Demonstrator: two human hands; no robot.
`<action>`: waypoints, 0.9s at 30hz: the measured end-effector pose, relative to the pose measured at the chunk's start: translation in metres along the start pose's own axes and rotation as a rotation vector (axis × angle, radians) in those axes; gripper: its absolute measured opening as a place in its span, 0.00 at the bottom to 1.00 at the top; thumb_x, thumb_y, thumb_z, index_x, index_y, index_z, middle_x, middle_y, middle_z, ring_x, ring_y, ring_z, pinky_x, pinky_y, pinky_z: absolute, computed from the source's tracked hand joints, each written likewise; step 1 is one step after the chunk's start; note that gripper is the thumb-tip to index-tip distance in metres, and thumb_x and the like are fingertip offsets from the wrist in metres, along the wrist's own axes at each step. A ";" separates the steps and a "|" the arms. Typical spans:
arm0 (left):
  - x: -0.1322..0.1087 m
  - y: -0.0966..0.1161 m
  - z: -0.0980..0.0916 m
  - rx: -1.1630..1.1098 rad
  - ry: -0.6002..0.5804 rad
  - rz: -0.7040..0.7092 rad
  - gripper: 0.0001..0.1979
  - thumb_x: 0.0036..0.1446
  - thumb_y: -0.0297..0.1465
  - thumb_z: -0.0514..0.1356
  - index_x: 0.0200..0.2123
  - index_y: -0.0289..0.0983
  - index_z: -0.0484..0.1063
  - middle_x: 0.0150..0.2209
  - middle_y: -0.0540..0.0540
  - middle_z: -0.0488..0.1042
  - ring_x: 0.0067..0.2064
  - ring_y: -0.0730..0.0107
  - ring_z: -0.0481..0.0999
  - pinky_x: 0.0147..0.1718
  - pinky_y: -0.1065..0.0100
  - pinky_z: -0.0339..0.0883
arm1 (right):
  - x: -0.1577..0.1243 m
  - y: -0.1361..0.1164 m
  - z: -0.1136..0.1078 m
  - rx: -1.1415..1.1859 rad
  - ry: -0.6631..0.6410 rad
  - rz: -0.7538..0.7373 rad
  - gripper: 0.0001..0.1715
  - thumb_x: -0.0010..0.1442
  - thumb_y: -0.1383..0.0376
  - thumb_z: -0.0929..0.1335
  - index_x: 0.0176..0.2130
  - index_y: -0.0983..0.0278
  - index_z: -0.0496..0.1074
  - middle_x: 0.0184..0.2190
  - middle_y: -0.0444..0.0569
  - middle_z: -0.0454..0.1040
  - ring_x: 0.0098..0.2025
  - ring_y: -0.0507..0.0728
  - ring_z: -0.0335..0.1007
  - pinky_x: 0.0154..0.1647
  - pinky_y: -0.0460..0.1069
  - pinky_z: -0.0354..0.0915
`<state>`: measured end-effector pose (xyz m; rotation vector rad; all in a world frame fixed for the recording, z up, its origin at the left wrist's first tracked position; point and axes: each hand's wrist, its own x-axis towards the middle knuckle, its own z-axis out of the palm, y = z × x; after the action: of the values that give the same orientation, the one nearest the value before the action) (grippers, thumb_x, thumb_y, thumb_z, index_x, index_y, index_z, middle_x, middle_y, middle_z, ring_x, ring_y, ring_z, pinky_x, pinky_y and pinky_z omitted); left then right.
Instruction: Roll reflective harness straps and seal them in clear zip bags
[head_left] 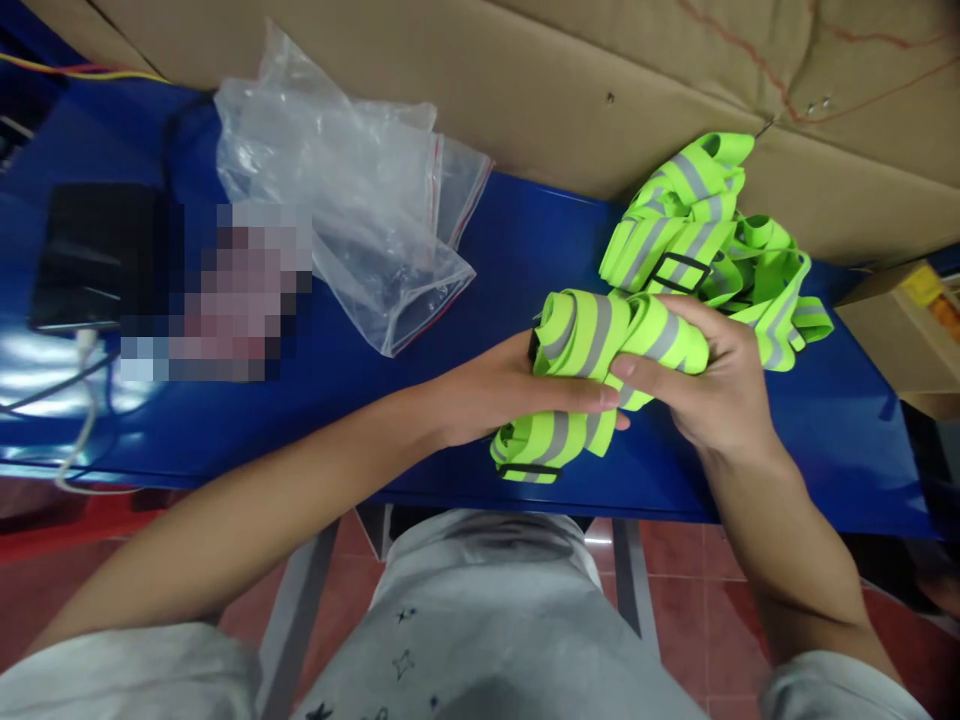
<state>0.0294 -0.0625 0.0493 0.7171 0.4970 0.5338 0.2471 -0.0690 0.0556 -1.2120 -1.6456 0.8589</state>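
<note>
Both hands grip a bundle of neon yellow-green reflective strap (592, 335) with grey stripes, held over the front part of the blue table. My left hand (517, 385) is closed around its left side, thumb laid across the front. From the right, my right hand (705, 380) wraps the other end, thumb pressed on the folded layers. Part of the strap with a black buckle hangs below my left hand. Just behind the right hand, more of the same reflective straps (682, 220) lie in a heap against the cardboard, with a black buckle showing.
Clear zip bags (352, 190) lie at the back left of the blue table (525, 230). Further left are a black device (97, 255) with a white cable and a blurred-out item (240, 300). A cardboard wall (540, 90) runs behind; a cardboard box (900, 330) stands at right.
</note>
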 end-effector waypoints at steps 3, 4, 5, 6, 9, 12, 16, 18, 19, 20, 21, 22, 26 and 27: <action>0.005 -0.003 -0.003 -0.182 -0.110 0.001 0.22 0.54 0.35 0.75 0.51 0.36 0.80 0.46 0.39 0.85 0.53 0.51 0.84 0.49 0.58 0.78 | -0.002 -0.006 0.005 0.027 0.174 -0.017 0.20 0.52 0.60 0.83 0.45 0.54 0.83 0.31 0.39 0.77 0.27 0.50 0.70 0.26 0.46 0.71; 0.005 -0.004 -0.004 -0.192 -0.146 -0.006 0.22 0.53 0.35 0.75 0.51 0.35 0.81 0.48 0.38 0.85 0.54 0.50 0.84 0.52 0.58 0.77 | -0.003 -0.007 0.006 0.038 0.193 -0.015 0.20 0.52 0.60 0.83 0.45 0.54 0.83 0.30 0.39 0.76 0.27 0.49 0.70 0.25 0.46 0.71; 0.005 -0.004 -0.006 -0.175 -0.172 -0.016 0.22 0.53 0.34 0.75 0.50 0.34 0.81 0.49 0.36 0.85 0.54 0.51 0.84 0.54 0.58 0.76 | -0.004 -0.008 0.007 0.047 0.200 -0.013 0.20 0.52 0.60 0.83 0.45 0.54 0.83 0.30 0.39 0.76 0.27 0.50 0.70 0.24 0.46 0.71; 0.005 -0.005 -0.007 -0.137 -0.184 -0.026 0.20 0.53 0.33 0.75 0.49 0.33 0.82 0.50 0.36 0.85 0.54 0.52 0.84 0.55 0.59 0.76 | -0.004 -0.009 0.007 0.047 0.201 -0.011 0.20 0.52 0.60 0.83 0.45 0.53 0.83 0.30 0.39 0.77 0.27 0.50 0.70 0.25 0.46 0.71; 0.004 -0.008 -0.008 -0.028 -0.118 -0.028 0.14 0.57 0.31 0.73 0.46 0.32 0.83 0.47 0.36 0.85 0.48 0.57 0.85 0.52 0.61 0.77 | -0.004 -0.010 0.003 0.006 0.184 -0.009 0.21 0.53 0.60 0.83 0.47 0.53 0.83 0.37 0.41 0.81 0.34 0.54 0.77 0.33 0.50 0.77; 0.003 -0.013 -0.006 0.008 -0.014 -0.059 0.11 0.60 0.31 0.70 0.45 0.32 0.81 0.41 0.38 0.86 0.40 0.61 0.86 0.44 0.61 0.79 | 0.001 -0.012 -0.006 0.062 -0.068 0.065 0.34 0.51 0.60 0.84 0.57 0.51 0.80 0.52 0.43 0.81 0.47 0.58 0.81 0.45 0.51 0.80; 0.005 -0.022 -0.002 0.048 -0.054 -0.216 0.11 0.57 0.31 0.68 0.42 0.32 0.79 0.35 0.41 0.84 0.32 0.64 0.84 0.32 0.66 0.77 | 0.008 -0.010 -0.014 0.260 -0.485 0.318 0.37 0.51 0.56 0.84 0.59 0.54 0.79 0.48 0.45 0.84 0.40 0.58 0.84 0.36 0.49 0.81; 0.007 -0.025 -0.001 0.034 -0.062 -0.247 0.12 0.55 0.32 0.69 0.41 0.32 0.79 0.36 0.41 0.84 0.31 0.64 0.83 0.30 0.67 0.77 | 0.007 -0.009 -0.014 0.293 -0.527 0.396 0.29 0.52 0.57 0.83 0.52 0.56 0.82 0.41 0.44 0.85 0.33 0.56 0.82 0.30 0.49 0.79; 0.007 -0.026 -0.001 0.014 -0.065 -0.248 0.13 0.55 0.33 0.70 0.42 0.32 0.78 0.36 0.41 0.84 0.32 0.63 0.84 0.31 0.66 0.77 | 0.007 -0.010 -0.014 0.292 -0.512 0.408 0.26 0.52 0.59 0.83 0.50 0.57 0.83 0.40 0.43 0.85 0.32 0.56 0.82 0.30 0.48 0.79; 0.007 -0.026 -0.002 -0.010 -0.078 -0.246 0.14 0.54 0.33 0.70 0.43 0.32 0.78 0.37 0.40 0.84 0.34 0.62 0.85 0.33 0.66 0.78 | 0.006 -0.011 -0.014 0.286 -0.488 0.406 0.26 0.51 0.61 0.83 0.50 0.56 0.83 0.40 0.42 0.85 0.32 0.55 0.82 0.32 0.48 0.80; 0.007 -0.025 -0.002 -0.034 -0.108 -0.244 0.15 0.54 0.33 0.71 0.43 0.32 0.79 0.38 0.40 0.84 0.36 0.62 0.85 0.35 0.65 0.78 | 0.005 -0.012 -0.014 0.282 -0.460 0.394 0.26 0.50 0.63 0.84 0.50 0.56 0.83 0.41 0.41 0.85 0.34 0.55 0.82 0.34 0.48 0.80; 0.007 -0.024 -0.003 -0.053 -0.152 -0.248 0.15 0.54 0.34 0.71 0.43 0.32 0.79 0.40 0.39 0.85 0.38 0.62 0.85 0.37 0.66 0.78 | 0.004 -0.014 -0.016 0.283 -0.432 0.385 0.27 0.50 0.64 0.84 0.50 0.55 0.83 0.42 0.41 0.85 0.35 0.55 0.82 0.35 0.48 0.81; 0.004 -0.013 -0.005 -0.068 -0.395 -0.281 0.20 0.56 0.42 0.73 0.46 0.36 0.79 0.45 0.42 0.85 0.42 0.63 0.84 0.42 0.66 0.79 | 0.000 -0.026 -0.032 0.265 -0.371 0.378 0.26 0.50 0.64 0.83 0.49 0.54 0.84 0.43 0.41 0.85 0.34 0.57 0.83 0.34 0.49 0.81; 0.002 -0.010 -0.006 -0.060 -0.459 -0.282 0.21 0.55 0.44 0.73 0.47 0.37 0.79 0.44 0.43 0.85 0.43 0.62 0.84 0.42 0.65 0.80 | -0.002 -0.030 -0.037 0.245 -0.359 0.359 0.24 0.51 0.64 0.83 0.49 0.53 0.84 0.42 0.41 0.85 0.34 0.57 0.83 0.33 0.50 0.81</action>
<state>0.0304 -0.0651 0.0374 0.6727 0.1464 0.1099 0.2714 -0.0790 0.0957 -1.2492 -1.5554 1.5306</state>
